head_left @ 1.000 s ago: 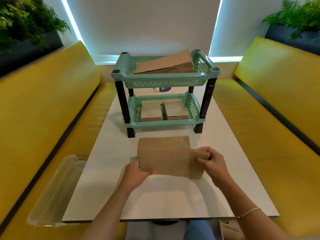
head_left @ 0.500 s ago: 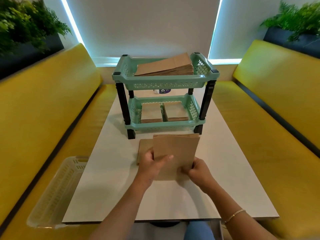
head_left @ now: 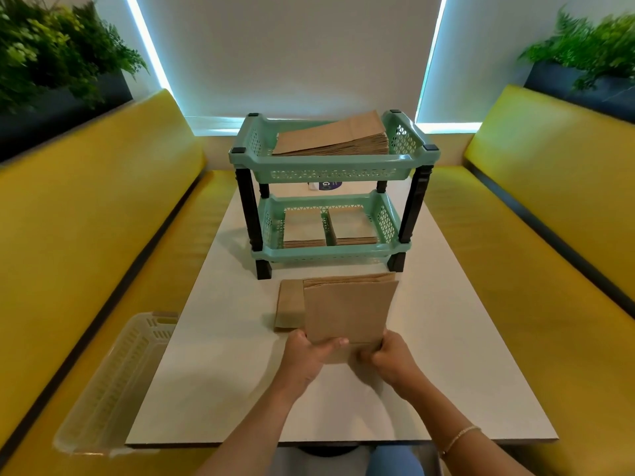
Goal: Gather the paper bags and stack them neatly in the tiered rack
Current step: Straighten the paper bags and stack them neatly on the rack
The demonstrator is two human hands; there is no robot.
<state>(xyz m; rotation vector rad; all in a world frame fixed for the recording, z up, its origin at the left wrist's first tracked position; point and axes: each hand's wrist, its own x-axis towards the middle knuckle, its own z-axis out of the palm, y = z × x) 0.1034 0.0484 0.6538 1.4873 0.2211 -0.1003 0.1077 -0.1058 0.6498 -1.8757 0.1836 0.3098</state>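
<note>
While both hands (head_left: 347,355) grip, bags (head_left: 348,310) upright

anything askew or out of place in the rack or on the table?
Yes. The top-tier stack lies skewed and tilted, right end raised above the rim, unlike the two square lower-tier stacks. One loose bag lies flat on the table, behind the bags gripped by both hands, left and right.

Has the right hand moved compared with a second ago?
Yes. The right hand has moved left and toward the person, away from the green rack, now gripping the paper bags at their near edge.
</note>
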